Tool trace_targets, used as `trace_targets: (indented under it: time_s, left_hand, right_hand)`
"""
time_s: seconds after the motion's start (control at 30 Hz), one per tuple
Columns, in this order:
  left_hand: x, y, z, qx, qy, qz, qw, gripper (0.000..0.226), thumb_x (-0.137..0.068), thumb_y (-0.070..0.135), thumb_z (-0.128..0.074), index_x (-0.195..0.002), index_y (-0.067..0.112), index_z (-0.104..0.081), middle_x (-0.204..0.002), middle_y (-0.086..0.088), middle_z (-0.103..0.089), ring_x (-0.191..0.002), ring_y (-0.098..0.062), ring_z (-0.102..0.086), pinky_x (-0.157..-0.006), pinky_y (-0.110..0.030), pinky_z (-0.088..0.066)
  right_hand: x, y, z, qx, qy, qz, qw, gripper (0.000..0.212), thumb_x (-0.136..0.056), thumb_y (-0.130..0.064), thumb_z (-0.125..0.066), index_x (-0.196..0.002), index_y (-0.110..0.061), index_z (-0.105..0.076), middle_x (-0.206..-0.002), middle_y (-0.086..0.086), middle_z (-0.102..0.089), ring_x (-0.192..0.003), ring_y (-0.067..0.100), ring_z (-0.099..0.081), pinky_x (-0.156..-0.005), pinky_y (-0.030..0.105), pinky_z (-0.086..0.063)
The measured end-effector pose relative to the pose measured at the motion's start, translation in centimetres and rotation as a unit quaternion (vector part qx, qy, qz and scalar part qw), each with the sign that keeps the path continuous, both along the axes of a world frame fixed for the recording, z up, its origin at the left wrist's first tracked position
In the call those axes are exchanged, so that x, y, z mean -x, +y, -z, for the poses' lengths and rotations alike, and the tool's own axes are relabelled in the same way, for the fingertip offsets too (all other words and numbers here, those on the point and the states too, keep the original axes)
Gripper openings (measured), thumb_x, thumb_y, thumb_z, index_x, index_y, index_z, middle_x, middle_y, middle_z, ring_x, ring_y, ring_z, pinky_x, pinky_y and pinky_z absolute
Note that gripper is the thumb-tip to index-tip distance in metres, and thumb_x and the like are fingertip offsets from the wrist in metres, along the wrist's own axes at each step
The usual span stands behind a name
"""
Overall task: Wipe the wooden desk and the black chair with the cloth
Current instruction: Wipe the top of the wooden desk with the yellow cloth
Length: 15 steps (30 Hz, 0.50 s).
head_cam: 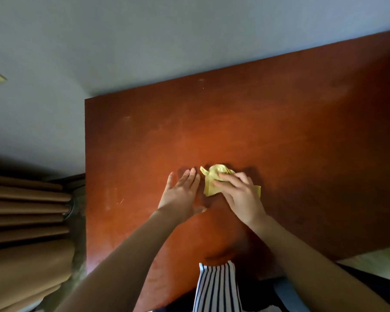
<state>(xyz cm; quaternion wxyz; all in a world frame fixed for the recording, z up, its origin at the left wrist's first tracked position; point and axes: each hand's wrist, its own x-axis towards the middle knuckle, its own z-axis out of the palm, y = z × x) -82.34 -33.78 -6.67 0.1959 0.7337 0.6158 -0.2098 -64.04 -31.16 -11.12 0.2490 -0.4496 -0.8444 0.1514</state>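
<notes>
Striped garment [216,287]: nearest the lens, hanging at the desk's near edge, well short of the cloth.
Right hand [240,194]: on top of the cloth, fingers curled, bunching the fabric against the wood; a loose clutch, not a flat press.
Cloth [213,179]: yellow, crumpled, lying on the wooden desk [302,131]; one corner poking out left of the fingers, another out to the right.
Left hand [182,194]: just left of the cloth, not touching it; fingers straight and together, palm down on or just over the wood, holding nothing.
Surface beyond the cloth: pale smears and specks, farther back and to the left.
Curtain [27,221]: brown, pleated, well left of the cloth, off the desk.
Black chair: not made out for certain.
Risk, coverage: small contact patch from the bunching; streaks and missed bands likely, far corners above all.
Risk, grip: free corners apt to fold under or slip loose on a quick stroke.
Risk, re-soiling: prints from the flat left palm, or garment dragging over wiped wood.
</notes>
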Motion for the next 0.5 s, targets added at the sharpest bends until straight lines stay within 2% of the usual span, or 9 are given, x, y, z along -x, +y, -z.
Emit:
trace_targets:
  time_s: [0.1, 0.23, 0.3, 0.37, 0.5]
  left_hand:
    - [0.0, -0.1, 0.0, -0.012, 0.005, 0.004, 1.000, 0.082, -0.094, 0.059, -0.036, -0.152, 0.014, 0.000, -0.160, -0.003, 0.005, -0.147, -0.015, 0.003, -0.115, -0.048, 0.009]
    - [-0.1, 1.0, -0.5, -0.073, -0.013, -0.013, 0.997, 0.064, -0.096, 0.055, -0.036, -0.148, 0.019, -0.024, -0.153, -0.002, -0.025, -0.141, -0.019, -0.024, -0.116, -0.047, 0.006]
    - [-0.1, 2.0, -0.8, -0.095, -0.022, -0.025, 0.995, 0.060, -0.095, 0.053, -0.038, -0.146, 0.022, -0.026, -0.149, -0.001, -0.029, -0.138, -0.021, -0.029, -0.116, -0.046, 0.004]
    - [0.0, 3.0, -0.8, -0.090, -0.021, -0.033, 0.995, 0.069, -0.094, 0.055, -0.040, -0.149, 0.021, -0.016, -0.153, -0.004, -0.020, -0.142, -0.023, -0.021, -0.116, -0.047, 0.003]
    - [0.1, 5.5, -0.4, -0.047, -0.001, -0.023, 0.999, 0.096, -0.086, 0.066, -0.044, -0.151, 0.020, 0.009, -0.159, -0.003, 0.016, -0.146, -0.022, 0.010, -0.115, -0.049, 0.006]
  right_hand:
    - [-1.8, -2.3, 0.3, 0.007, 0.007, -0.016, 1.000, 0.031, -0.069, -0.001, -0.080, -0.095, -0.016, -0.077, -0.106, -0.003, -0.070, -0.089, 0.014, -0.048, -0.067, 0.034, -0.052]
    - [-4.8, -2.7, -0.1, -0.003, -0.030, -0.071, 0.997, 0.034, -0.068, 0.002, -0.081, -0.098, -0.013, -0.076, -0.109, 0.000, -0.069, -0.092, 0.012, -0.047, -0.071, 0.030, -0.050]
    - [-6.0, -1.7, -0.4, -0.009, -0.049, -0.077, 0.996, 0.037, -0.066, 0.003, -0.082, -0.099, -0.013, -0.076, -0.108, 0.000, -0.069, -0.091, 0.013, -0.046, -0.070, 0.031, -0.051]
    - [-6.8, -0.4, -0.6, -0.013, -0.062, -0.071, 0.995, 0.039, -0.065, 0.005, -0.082, -0.099, -0.012, -0.075, -0.108, 0.001, -0.070, -0.089, 0.014, -0.045, -0.069, 0.032, -0.053]
    - [-7.5, 3.2, -0.8, -0.015, -0.056, -0.043, 0.997, 0.038, -0.065, 0.009, -0.080, -0.097, -0.010, -0.076, -0.106, 0.003, -0.070, -0.087, 0.015, -0.045, -0.068, 0.036, -0.055]
